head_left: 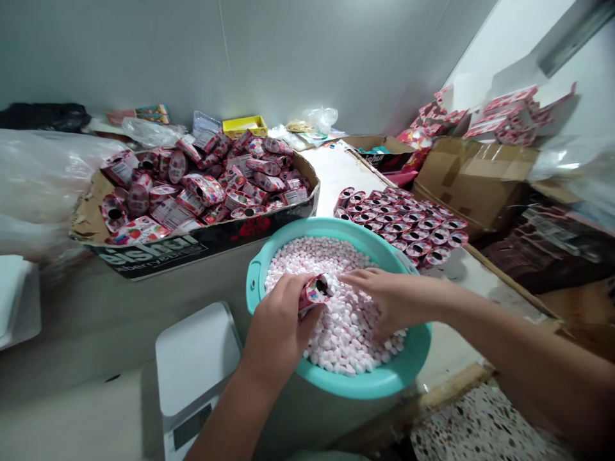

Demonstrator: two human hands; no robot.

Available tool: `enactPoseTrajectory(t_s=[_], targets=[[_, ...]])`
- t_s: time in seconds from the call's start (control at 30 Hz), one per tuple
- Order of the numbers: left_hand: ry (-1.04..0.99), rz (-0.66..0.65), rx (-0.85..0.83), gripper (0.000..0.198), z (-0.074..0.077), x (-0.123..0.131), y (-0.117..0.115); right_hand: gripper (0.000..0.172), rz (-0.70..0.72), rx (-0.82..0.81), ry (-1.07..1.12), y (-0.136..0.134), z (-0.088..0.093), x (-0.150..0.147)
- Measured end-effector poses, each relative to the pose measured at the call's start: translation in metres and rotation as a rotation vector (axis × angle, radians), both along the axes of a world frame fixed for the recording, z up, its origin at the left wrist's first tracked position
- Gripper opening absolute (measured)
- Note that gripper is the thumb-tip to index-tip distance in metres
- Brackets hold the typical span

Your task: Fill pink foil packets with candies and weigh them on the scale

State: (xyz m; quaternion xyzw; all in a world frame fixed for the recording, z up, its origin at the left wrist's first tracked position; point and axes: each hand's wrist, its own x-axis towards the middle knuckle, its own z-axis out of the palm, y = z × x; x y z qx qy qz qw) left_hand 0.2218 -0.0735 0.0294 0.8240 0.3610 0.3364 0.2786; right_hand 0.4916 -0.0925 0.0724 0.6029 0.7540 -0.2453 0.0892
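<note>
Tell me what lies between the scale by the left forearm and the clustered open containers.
In the head view, the teal basin of pale pieces stands between scale and containers, left hand and right hand over it.

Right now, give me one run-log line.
left hand: gripping printed container, opening visible | right hand: in white pellets | teal basin: holds pellets | scale: left of basin

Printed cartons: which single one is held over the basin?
The open carton in the left hand, unlike the cluster standing beside the turquoise basin and the heap in the black-sided cardboard box.
</note>
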Motion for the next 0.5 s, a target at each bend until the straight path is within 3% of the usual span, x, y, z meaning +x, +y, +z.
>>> enactPoseTrajectory(t_s=[0.1, 0.27, 0.33, 0.4, 0.5], targets=[[0.013, 0.004, 0.002, 0.031, -0.001, 0.0, -0.001, 0.097, -0.088, -0.046, 0.047, -0.009, -0.015, -0.012], [0.014, 0.007, 0.018, 0.031, -0.001, -0.001, -0.001, 0.038, -0.14, -0.13, 0.147, 0.002, -0.017, -0.02], [0.012, 0.006, 0.024, 0.031, -0.001, -0.001, -0.001, 0.024, -0.12, -0.154, 0.164, 0.01, -0.017, -0.02], [0.013, 0.008, 0.02, 0.031, 0.0, 0.0, -0.001, 0.02, -0.122, -0.162, 0.162, 0.017, -0.013, -0.021], [0.004, 0.006, -0.007, 0.029, 0.002, 0.0, 0.0, 0.031, -0.142, -0.119, 0.208, 0.023, 0.009, -0.022]])
